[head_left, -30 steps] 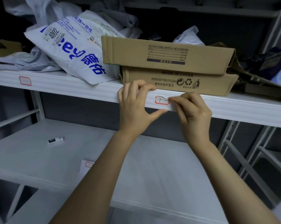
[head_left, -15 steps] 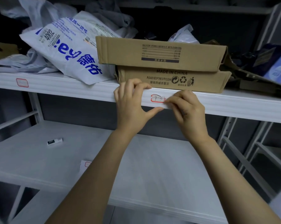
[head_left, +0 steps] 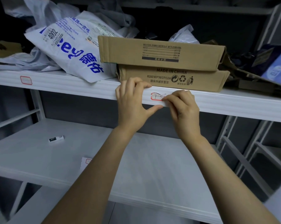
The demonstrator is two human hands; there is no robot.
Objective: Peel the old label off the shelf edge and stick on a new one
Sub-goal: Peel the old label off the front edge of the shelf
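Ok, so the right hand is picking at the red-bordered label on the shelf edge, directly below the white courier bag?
Not the bag. The head view shows the label below the lower cardboard box; the white courier bag lies further left. The right hand is picking at it on the shelf edge.

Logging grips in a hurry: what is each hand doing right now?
Left hand: grips the shelf edge, fingers on top, thumb beneath.
Right hand: pinches the label at its right end.
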